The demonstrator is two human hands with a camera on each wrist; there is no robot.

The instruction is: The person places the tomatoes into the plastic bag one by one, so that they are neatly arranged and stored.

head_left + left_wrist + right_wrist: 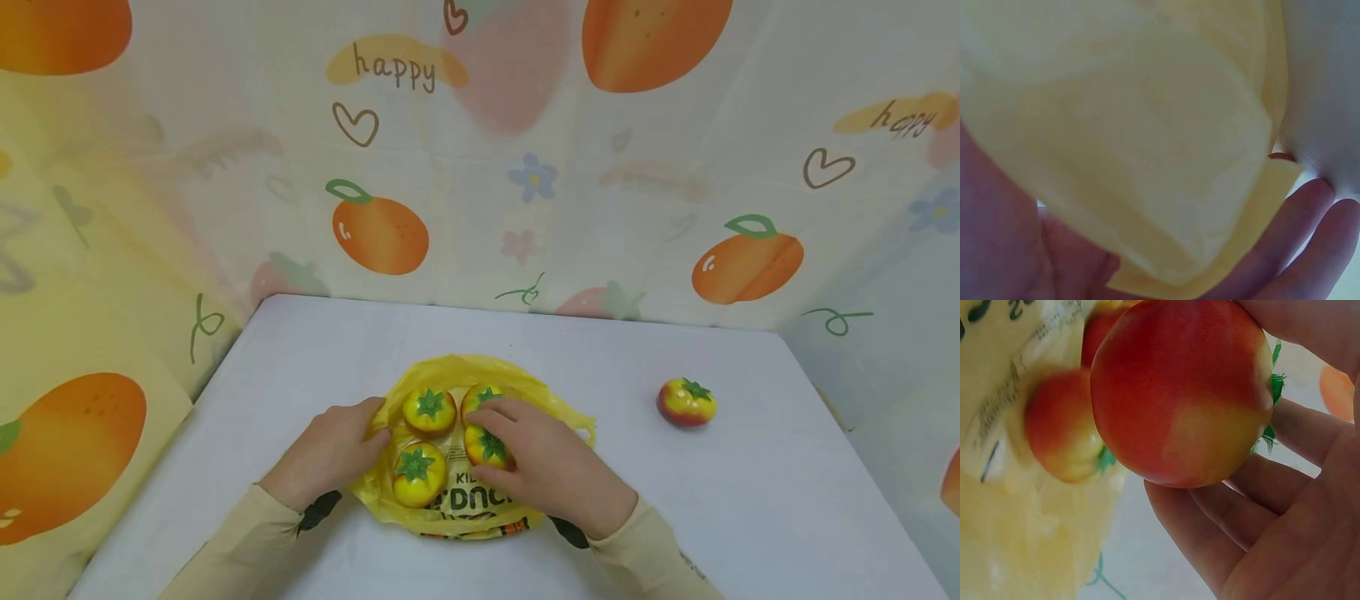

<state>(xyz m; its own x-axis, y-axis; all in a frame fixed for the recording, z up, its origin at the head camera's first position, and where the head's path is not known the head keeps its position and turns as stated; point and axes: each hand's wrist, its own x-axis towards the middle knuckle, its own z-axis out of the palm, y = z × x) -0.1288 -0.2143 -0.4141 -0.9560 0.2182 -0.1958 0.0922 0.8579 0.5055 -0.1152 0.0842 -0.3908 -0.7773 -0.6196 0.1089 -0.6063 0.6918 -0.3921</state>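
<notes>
Red-and-yellow fruit (pixel 1179 400), round with no long axis, sits in the right hand (pixel 536 450), fingers and thumb curled about it, over the yellow bag (pixel 450 368); the left hand (pixel 335 446) pinches the bag's left edge. Three like fruits (pixel 420 477) lie close by inside, while a lone fruit (pixel 687 402) rests on the white table (pixel 750 492), well apart, rightward and nearer the right hand.
</notes>
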